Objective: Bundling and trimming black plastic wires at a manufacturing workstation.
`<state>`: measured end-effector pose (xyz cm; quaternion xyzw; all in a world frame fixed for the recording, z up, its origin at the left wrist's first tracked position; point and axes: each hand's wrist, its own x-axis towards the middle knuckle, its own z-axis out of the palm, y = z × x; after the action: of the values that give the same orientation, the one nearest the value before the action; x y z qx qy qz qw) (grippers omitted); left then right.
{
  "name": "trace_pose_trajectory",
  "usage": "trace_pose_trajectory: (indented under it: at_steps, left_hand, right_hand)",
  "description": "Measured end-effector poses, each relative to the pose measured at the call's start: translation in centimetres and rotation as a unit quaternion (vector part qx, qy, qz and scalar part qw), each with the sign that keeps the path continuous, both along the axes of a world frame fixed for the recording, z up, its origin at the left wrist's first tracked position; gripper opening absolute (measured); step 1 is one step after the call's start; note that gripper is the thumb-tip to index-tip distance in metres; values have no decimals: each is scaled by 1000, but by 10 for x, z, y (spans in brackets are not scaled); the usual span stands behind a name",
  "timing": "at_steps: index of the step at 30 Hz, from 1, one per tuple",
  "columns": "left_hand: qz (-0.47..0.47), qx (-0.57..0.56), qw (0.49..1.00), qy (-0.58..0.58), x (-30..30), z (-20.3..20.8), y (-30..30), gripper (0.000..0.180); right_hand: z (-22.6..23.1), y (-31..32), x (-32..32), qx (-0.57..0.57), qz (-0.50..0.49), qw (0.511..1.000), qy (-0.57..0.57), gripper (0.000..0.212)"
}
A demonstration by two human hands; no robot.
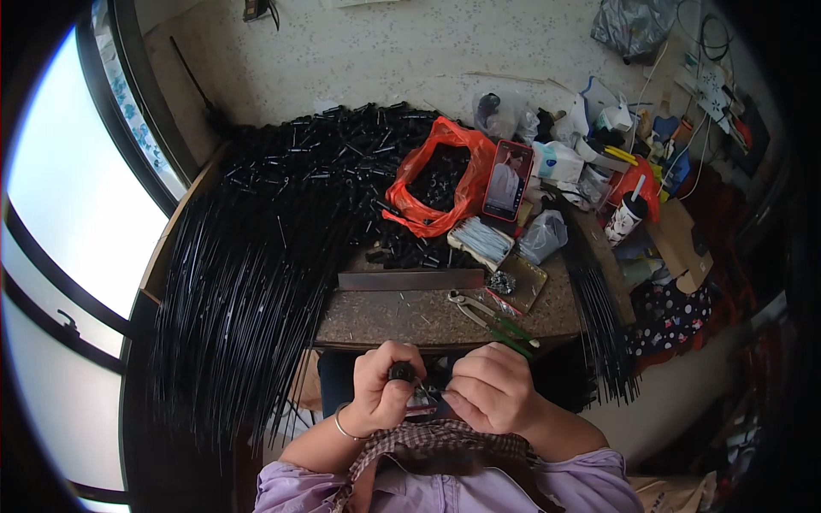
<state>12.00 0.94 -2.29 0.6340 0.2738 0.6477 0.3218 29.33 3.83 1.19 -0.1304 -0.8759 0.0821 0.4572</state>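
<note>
Close to my body, in front of the table edge, my left hand (374, 392) is closed around a black cylindrical piece (401, 371) whose round end points up. My right hand (498, 390) is closed in a pinch just to its right; a thin strand seems to run between the two hands, but what the fingers hold is too small to make out. Beyond the right hand, pincers (491, 323) with green handles lie on the table (385, 318). A long bundle of thin black rods (248, 316) hangs over the table's left side.
Black tubular parts (325, 141) are heaped at the back. An open red plastic bag (416, 171) holds small dark pieces. Beside it are a propped phone (508, 181), a box of pale thin sticks (481, 240), and a patterned tumbler (627, 215). More black rods (594, 312) hang at right.
</note>
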Motion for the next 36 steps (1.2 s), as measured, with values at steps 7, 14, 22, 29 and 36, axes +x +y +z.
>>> trace_pose_trajectory:
  at_steps: [7, 14, 22, 29, 36]
  left_hand:
    - [-53, -152, 987, 27, -23, 11, 1, 18]
    - [-195, -120, 969, 87, -12, 8, 17, 79]
    - [134, -122, 983, -21, -38, 6, 25, 59]
    - [151, -92, 984, -39, -32, 7, 12, 43]
    - [81, -53, 992, -79, -25, 18, 9, 38]
  right_hand:
    - [-132, 20, 68, -176, -420, 830, -322, 59]
    - [-173, 30, 69, -481, -197, 840, -156, 32]
    - [-18, -6, 34, -196, -77, 974, -81, 18]
    - [7, -17, 30, 34, -179, 971, -153, 18]
    - [-63, -25, 45, -827, 336, 436, 112, 41]
